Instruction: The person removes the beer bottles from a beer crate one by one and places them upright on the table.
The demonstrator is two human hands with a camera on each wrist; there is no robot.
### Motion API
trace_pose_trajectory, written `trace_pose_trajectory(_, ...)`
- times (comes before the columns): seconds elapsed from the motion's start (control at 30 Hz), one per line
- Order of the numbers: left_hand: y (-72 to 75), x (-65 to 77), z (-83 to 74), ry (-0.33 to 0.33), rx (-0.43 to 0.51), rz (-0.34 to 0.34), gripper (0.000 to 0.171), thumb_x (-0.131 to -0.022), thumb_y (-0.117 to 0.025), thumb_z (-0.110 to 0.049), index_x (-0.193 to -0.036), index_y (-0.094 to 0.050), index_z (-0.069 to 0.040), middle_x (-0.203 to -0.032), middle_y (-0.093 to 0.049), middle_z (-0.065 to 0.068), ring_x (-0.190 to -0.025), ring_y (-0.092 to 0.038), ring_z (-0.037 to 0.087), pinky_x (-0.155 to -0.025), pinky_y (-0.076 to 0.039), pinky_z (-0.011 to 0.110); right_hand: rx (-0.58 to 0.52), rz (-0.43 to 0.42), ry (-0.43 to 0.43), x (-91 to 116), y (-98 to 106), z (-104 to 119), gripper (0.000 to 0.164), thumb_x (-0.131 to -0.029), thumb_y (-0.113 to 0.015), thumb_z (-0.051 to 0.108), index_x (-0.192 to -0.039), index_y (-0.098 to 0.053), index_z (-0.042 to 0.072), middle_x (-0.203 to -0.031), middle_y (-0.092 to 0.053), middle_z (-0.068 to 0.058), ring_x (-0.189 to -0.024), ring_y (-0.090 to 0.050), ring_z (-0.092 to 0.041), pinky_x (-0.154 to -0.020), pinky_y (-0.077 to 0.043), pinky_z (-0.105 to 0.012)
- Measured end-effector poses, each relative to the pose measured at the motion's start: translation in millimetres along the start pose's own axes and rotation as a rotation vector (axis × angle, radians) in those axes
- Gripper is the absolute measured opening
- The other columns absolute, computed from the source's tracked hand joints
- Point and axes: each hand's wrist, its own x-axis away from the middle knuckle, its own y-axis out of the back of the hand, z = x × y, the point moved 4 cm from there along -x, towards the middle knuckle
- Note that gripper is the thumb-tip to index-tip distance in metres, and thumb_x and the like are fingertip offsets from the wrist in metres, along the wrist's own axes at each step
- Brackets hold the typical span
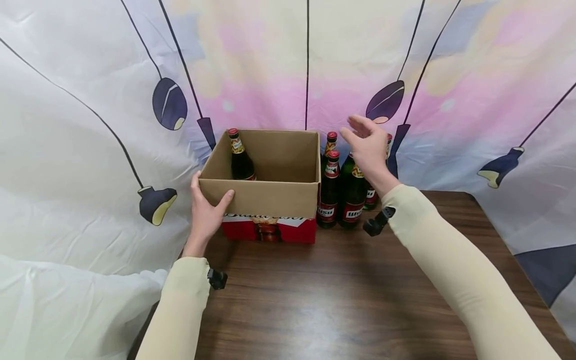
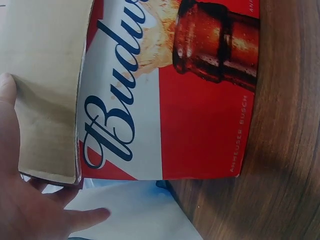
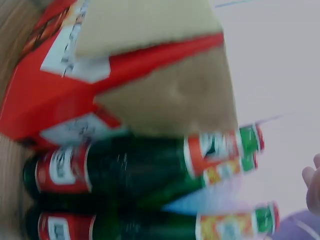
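A red and white Budweiser cardboard box (image 1: 270, 200) stands on the table with its flaps folded outward and its top uncovered. My left hand (image 1: 208, 212) grips its front left corner, thumb on the front flap and fingers round the side; the left wrist view shows this hand (image 2: 30, 205) at the flap's edge. Inside the box, toward the left, stands a dark beer bottle (image 1: 242, 162) with a red cap. My right hand (image 1: 370, 150) hovers above several green beer bottles (image 3: 135, 162) on the box's right, holding nothing, fingers loosely bent.
The bottles stand close together against the box's right side, among them a front one (image 1: 330, 192) with a red label. Behind them hangs a printed curtain (image 1: 270, 65). The brown wooden table (image 1: 292, 295) stretches in front of the box.
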Motion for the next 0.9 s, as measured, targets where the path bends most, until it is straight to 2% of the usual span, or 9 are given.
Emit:
trace_pose_trajectory(0.27, 7.2, 0.9, -5.8, -0.011, -0.117, -0.062, 0.097, -0.091, -0.083, -0.038, -0.165, -0.024, -0.016, -0.163, -0.037, 0.017, -0.145, -0.040, 0.035, -0.121, -0.034, 0.057, -0.040, 0.115, -0.103, 3.0, -64.0, 3.4, 0.042, -0.092, -0.082, 0.014, -0.130, -0.073, 0.002, -0.132, -0.073, -0.018, -0.126, -0.069, -0.027, -0.103, -0.055, -0.031)
trace_pose_trajectory(0.4, 7.9, -0.5, -10.0, -0.009, -0.101, -0.051, 0.096, -0.091, -0.082, -0.036, -0.165, -0.025, -0.015, -0.164, -0.038, 0.016, -0.146, -0.040, 0.034, -0.122, -0.034, 0.057, -0.030, 0.175, -0.154, 6.2, -88.7, 3.3, 0.042, -0.092, -0.082, 0.014, -0.131, -0.073, 0.003, -0.132, -0.073, -0.018, -0.125, -0.070, -0.025, -0.103, -0.055, -0.034)
trace_pose_trajectory(0.53, 8.5, -3.2, -10.0, -0.003, -0.048, -0.071, 0.085, -0.096, -0.077, -0.033, -0.164, -0.029, -0.013, -0.164, -0.040, 0.017, -0.145, -0.042, 0.034, -0.120, -0.034, 0.055, -0.014, 0.224, -0.172, 4.9, -113.1, 3.2, 0.040, -0.093, -0.081, 0.016, -0.131, -0.074, 0.005, -0.130, -0.074, -0.017, -0.123, -0.070, -0.025, -0.101, -0.056, -0.037)
trace_pose_trajectory(0.77, 4.4, -0.6, -7.1, 0.020, -0.019, -0.109, 0.068, -0.103, -0.067, -0.036, -0.162, -0.037, -0.022, -0.160, -0.042, 0.015, -0.144, -0.042, 0.033, -0.118, -0.033, 0.056, -0.053, 0.215, -0.147, 1.1, -146.7, 7.1, 0.034, -0.093, -0.082, 0.015, -0.124, -0.077, 0.003, -0.119, -0.079, -0.015, -0.115, -0.074, -0.022, -0.092, -0.057, -0.027)
trace_pose_trajectory(0.9, 2.8, -0.2, -7.8, 0.024, -0.025, -0.099, 0.064, -0.103, -0.067, -0.037, -0.160, -0.040, -0.024, -0.159, -0.043, 0.015, -0.144, -0.042, 0.034, -0.119, -0.032, 0.058, -0.056, 0.238, -0.184, -2.5, -164.1, 8.1, 0.034, -0.093, -0.081, 0.016, -0.124, -0.076, 0.003, -0.120, -0.079, -0.015, -0.114, -0.074, -0.023, -0.089, -0.057, -0.027)
